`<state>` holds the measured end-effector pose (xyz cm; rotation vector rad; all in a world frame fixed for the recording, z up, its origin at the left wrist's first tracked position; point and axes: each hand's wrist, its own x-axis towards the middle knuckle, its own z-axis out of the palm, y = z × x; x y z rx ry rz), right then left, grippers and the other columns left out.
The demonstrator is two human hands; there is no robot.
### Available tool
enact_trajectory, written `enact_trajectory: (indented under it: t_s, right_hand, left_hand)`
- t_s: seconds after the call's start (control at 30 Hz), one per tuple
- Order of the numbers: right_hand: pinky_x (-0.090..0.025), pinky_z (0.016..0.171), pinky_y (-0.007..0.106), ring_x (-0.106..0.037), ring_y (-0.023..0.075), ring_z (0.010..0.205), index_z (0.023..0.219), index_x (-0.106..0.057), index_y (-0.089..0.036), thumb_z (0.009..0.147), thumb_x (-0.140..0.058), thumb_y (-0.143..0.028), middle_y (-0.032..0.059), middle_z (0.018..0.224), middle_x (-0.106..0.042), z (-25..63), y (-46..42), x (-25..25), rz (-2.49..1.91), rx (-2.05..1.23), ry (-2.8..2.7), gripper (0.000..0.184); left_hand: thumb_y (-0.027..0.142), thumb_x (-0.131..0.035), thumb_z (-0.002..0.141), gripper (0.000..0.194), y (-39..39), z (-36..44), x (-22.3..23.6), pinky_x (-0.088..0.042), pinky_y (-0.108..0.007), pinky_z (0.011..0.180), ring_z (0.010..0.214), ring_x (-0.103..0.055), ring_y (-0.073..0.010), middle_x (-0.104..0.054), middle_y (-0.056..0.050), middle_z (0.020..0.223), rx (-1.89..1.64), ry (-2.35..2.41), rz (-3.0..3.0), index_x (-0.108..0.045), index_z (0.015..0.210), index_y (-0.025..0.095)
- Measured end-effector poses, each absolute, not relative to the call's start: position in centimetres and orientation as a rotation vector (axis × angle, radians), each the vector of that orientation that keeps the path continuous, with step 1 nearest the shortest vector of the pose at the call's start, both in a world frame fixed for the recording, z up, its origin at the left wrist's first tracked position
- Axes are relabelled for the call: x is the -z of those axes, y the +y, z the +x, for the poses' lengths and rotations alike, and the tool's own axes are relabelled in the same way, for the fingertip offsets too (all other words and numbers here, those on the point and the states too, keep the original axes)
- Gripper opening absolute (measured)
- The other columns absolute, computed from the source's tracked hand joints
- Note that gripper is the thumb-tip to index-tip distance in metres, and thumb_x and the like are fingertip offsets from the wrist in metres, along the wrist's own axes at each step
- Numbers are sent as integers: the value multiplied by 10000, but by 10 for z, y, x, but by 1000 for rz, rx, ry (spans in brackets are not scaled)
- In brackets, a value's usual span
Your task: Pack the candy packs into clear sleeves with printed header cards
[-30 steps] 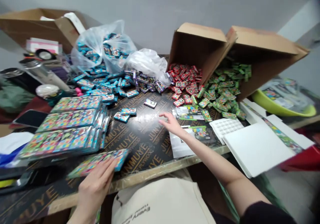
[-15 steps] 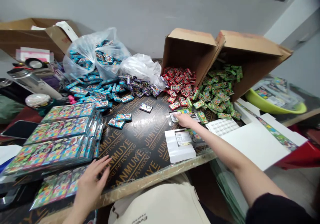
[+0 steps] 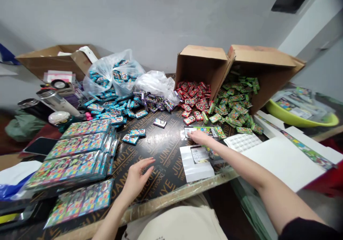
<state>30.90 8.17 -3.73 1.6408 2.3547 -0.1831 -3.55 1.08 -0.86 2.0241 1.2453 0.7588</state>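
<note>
So, right hand point(image 3: 198, 137) is down on the upper flat pouch point(image 3: 201, 129), fingertips at its left end; can't tell if they're pinching it or just pressing. That pouch lies flat on the dark printed table point(image 3: 162, 143), with one loose green packet point(image 3: 219, 132) at its right end. Left hand point(image 3: 138, 178) is empty, thumb and fingers apart, over bare tabletop near the front edge; contact with the surface unclear. Just below the right hand: lower pouch point(image 3: 199, 155) with a white sheet point(image 3: 197, 174) at the table edge, its right part behind the forearm. Left of the upper pouch, one white-and-black packet point(image 3: 160, 123) sits alone, then two blue packets point(image 3: 137, 133), one overlapping the other. Left of the left hand, a single filled pack point(image 3: 83, 201) lies flat; behind it, a stack of filled packs point(image 3: 76, 148) in overlapping rows. Farther back, left to right: blue pile point(image 3: 107, 109) spilling below a clear bag point(image 3: 100, 77), purple pile point(image 3: 154, 102) by a crumpled white bag point(image 3: 157, 82), red pile point(image 3: 194, 93) and green pile point(image 3: 235, 106) at the mouths of two tipped cartons point(image 3: 264, 59). Right side: white grid tray point(image 3: 241, 142), white cards point(image 3: 281, 165), yellow basin point(image 3: 300, 121).
</note>
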Motion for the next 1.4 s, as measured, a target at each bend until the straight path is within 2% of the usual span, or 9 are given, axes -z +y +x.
enact_trajectory:
  t_s: [0.1,0.27,0.53,0.7,0.83,0.93,1.1,1.3,1.4]
  right_hand:
    - [-380,826,365,-556,286,994,1254,-412,-129,758,-496,-222,176,1059,-595,320,87,33,1670,177,2381,512]
    - [-395,826,371,-491,327,1081,1360,-245,-152,538,-687,-275,210,1256,-437,334,97,29,1741,312,2279,942]
    - [-448,761,362,-614,281,889,1054,-573,-96,731,-439,-55,187,910,-649,324,88,23,1885,208,2353,352]
    - [-388,947,324,-469,158,1159,1215,-458,-140,841,-257,-45,121,1208,-543,266,57,1,1872,139,2732,435]
    - [-325,1020,405,-379,174,1235,1164,-500,-166,851,-359,-143,102,1208,-549,199,18,-2,1062,313,3575,344]
    - [-307,1026,437,-340,199,1257,1190,-466,-128,798,-393,-141,141,1263,-489,182,6,-4,791,525,3637,400]
    - [-315,1010,453,-423,198,1189,1149,-494,-136,699,-365,-121,134,1226,-512,187,16,-14,887,985,3619,468]
    - [-210,1057,454,-211,234,1311,1299,-361,-101,661,-416,-31,153,1377,-332,167,15,-20,758,697,3416,644]
    - [-258,1035,412,-310,212,1263,1227,-451,-146,709,-395,1,131,1312,-428,166,17,-26,798,650,3421,542]
  left_hand:
    - [295,-556,738,235,11,-34,8,-410,-425,931,978,-600,-231,-678,-54,990,-761,1231,1877,-677,927,228]
    - [310,-573,714,238,10,-32,9,-412,-430,921,971,-600,-240,-680,-54,984,-740,1217,1772,-686,908,232]
    - [344,-620,697,276,12,-32,12,-403,-439,929,959,-601,-250,-680,-76,976,-681,1187,1557,-674,924,197]
    - [506,-523,756,484,17,-14,5,-451,-417,869,921,-622,-241,-647,-159,1017,-702,941,744,-604,1012,103]
    - [667,-357,751,692,18,5,-6,-455,-452,832,961,-598,-275,-631,-161,1037,-685,607,444,-547,1104,103]
    - [635,-389,750,650,16,8,-11,-474,-415,793,875,-624,-261,-662,-134,937,-750,619,451,-571,1058,92]
    - [504,-435,765,497,7,4,-17,-484,-386,768,789,-642,-240,-681,-99,840,-819,746,465,-605,991,95]
    - [537,-382,770,531,12,-5,-21,-494,-380,767,822,-639,-238,-685,-97,836,-932,766,510,-612,990,111]
    - [537,-407,751,515,12,-10,-20,-503,-385,764,842,-636,-248,-689,-85,837,-924,878,550,-620,987,132]
